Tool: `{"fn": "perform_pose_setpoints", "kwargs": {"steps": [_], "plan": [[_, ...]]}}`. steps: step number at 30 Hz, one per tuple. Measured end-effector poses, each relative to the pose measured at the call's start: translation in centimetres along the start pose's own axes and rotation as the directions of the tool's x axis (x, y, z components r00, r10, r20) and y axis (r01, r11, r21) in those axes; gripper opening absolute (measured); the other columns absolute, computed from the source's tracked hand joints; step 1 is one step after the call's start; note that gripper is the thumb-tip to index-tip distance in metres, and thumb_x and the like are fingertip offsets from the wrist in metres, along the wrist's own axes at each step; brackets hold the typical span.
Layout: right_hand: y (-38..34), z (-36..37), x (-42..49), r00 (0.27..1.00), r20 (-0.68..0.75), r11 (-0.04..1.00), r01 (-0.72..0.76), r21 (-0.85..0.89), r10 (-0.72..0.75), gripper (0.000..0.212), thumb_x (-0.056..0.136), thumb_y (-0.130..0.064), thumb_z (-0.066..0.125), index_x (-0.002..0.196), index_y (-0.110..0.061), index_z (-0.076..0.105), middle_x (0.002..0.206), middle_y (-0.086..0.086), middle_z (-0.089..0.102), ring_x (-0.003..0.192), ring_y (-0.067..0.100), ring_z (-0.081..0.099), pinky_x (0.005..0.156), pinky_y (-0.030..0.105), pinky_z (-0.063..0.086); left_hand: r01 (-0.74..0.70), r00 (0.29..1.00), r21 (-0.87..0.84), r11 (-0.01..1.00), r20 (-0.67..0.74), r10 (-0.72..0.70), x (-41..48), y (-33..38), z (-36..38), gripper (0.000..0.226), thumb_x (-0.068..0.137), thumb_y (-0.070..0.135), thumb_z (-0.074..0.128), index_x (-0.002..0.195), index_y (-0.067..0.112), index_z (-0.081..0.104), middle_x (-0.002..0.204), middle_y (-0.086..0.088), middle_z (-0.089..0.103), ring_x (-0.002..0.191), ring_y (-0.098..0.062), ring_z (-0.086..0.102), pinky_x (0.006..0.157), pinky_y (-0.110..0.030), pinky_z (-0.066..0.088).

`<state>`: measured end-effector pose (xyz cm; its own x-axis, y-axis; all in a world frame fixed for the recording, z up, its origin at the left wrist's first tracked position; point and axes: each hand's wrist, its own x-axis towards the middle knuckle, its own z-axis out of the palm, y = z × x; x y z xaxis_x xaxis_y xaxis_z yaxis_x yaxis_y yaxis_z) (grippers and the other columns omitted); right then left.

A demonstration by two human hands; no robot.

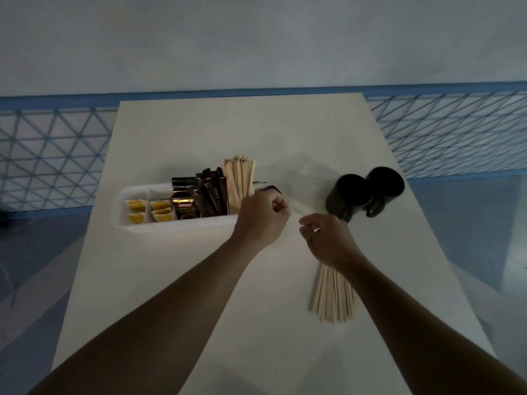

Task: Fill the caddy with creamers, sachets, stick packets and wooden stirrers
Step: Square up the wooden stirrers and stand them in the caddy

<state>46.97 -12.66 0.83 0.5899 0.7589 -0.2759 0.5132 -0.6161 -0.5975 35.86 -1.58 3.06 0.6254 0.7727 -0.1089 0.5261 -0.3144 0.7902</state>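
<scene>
A white caddy [159,226] lies left of centre on the table. It holds yellow creamers [148,210], dark sachets [185,208], brown stick packets [211,192] and upright wooden stirrers [239,181]. My left hand [262,216] is fisted at the caddy's right end. My right hand [328,242] pinches just to its right. A pale, blurred thin strip [296,210] runs between the two hands; I cannot tell what it is. A loose bundle of wooden stirrers [332,297] lies on the table, partly under my right wrist.
Two black mugs [350,195] [385,185] stand side by side right of the hands. A purple-and-white packet edge [266,186] shows behind my left hand. The white table [199,280] drops off on both sides, and a blue lattice railing [51,155] runs behind it.
</scene>
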Motion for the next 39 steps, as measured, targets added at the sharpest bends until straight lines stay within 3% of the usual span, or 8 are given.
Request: {"fn": "perform_pose_setpoints", "kwargs": {"steps": [5,9,14,20,23,28,34,39], "plan": [[4.2,-1.4,-3.0,0.992,-0.031,0.993,-0.120,0.014,0.121,0.028,0.097,-0.021,0.057,0.122,-0.016,0.068,0.120,0.001,0.070,0.094,0.008,0.057,0.080,0.024,0.044,0.077,0.971,0.050,0.996,0.224,-0.086,-2.2,0.4,4.7,0.014,0.088,0.019,0.070,0.100,0.012,0.068,0.090,0.000,0.068,0.081,-0.015,0.067,0.079,-0.036,0.059],[7.6,-2.4,-4.9,0.980,-0.075,0.982,-0.186,0.017,0.187,0.026,0.096,-0.017,0.059,0.119,-0.014,0.069,0.117,0.002,0.071,0.094,0.010,0.059,0.078,0.022,0.047,0.130,0.935,0.150,0.980,0.310,-0.171,-3.8,0.3,7.7,0.025,0.088,0.022,0.069,0.111,0.012,0.065,0.101,-0.001,0.068,0.090,-0.016,0.065,0.079,-0.025,0.053],[11.2,-2.4,-6.4,0.949,-0.114,0.956,-0.293,0.016,0.293,0.037,0.093,-0.022,0.067,0.128,-0.010,0.063,0.118,0.007,0.069,0.103,0.019,0.064,0.078,0.022,0.046,0.168,0.919,0.314,0.934,0.293,-0.264,-5.7,0.4,10.9,0.036,0.087,0.019,0.066,0.120,0.010,0.057,0.116,-0.007,0.064,0.104,-0.024,0.062,0.077,-0.027,0.050],[12.3,-0.6,-6.4,0.936,-0.129,0.944,-0.329,0.010,0.327,0.042,0.086,-0.038,0.070,0.119,-0.011,0.066,0.107,0.006,0.065,0.090,0.020,0.062,0.068,0.027,0.051,0.243,0.917,0.321,0.915,0.232,-0.325,-7.0,0.4,13.3,0.061,0.076,0.032,0.078,0.126,0.011,0.049,0.121,-0.007,0.057,0.108,-0.024,0.059,0.087,-0.034,0.054],[12.0,0.1,-6.2,0.937,-0.129,0.945,-0.326,0.001,0.324,0.042,0.082,-0.044,0.070,0.109,-0.011,0.066,0.101,0.006,0.066,0.079,0.017,0.059,0.053,0.021,0.041,0.264,0.928,0.306,0.915,0.179,-0.327,-7.3,0.7,13.8,0.066,0.073,0.038,0.081,0.124,0.011,0.048,0.120,-0.007,0.056,0.107,-0.024,0.058,0.083,-0.034,0.053],[11.2,0.6,-6.0,0.943,-0.153,0.948,-0.310,-0.074,0.297,0.041,0.077,-0.047,0.074,0.090,-0.011,0.061,0.086,0.004,0.058,0.067,0.016,0.052,0.048,0.023,0.031,0.263,0.940,0.325,0.909,0.126,-0.317,-7.7,0.8,14.2,0.058,0.079,0.034,0.077,0.123,0.011,0.049,0.121,-0.007,0.054,0.107,-0.023,0.056,0.085,-0.033,0.051],[10.7,0.7,-6.0,0.943,-0.155,0.952,-0.305,-0.040,0.295,0.027,0.087,-0.026,0.062,0.067,-0.009,0.058,0.058,0.001,0.053,0.046,0.013,0.045,0.041,0.024,0.032,0.238,0.949,0.356,0.903,0.114,-0.295,-7.8,0.7,14.0,0.042,0.086,0.024,0.069,0.121,0.008,0.053,0.120,-0.008,0.056,0.108,-0.024,0.057,0.088,-0.034,0.050],[10.5,0.4,-6.1,0.940,-0.137,0.948,-0.318,-0.032,0.311,0.021,0.083,-0.014,0.061,0.063,-0.011,0.056,0.056,0.000,0.054,0.045,0.013,0.046,0.040,0.023,0.030,0.230,0.947,0.376,0.898,0.126,-0.295,-7.6,0.8,13.8,0.030,0.094,0.018,0.056,0.121,0.007,0.054,0.122,-0.010,0.058,0.108,-0.025,0.058,0.090,-0.035,0.051]]}}
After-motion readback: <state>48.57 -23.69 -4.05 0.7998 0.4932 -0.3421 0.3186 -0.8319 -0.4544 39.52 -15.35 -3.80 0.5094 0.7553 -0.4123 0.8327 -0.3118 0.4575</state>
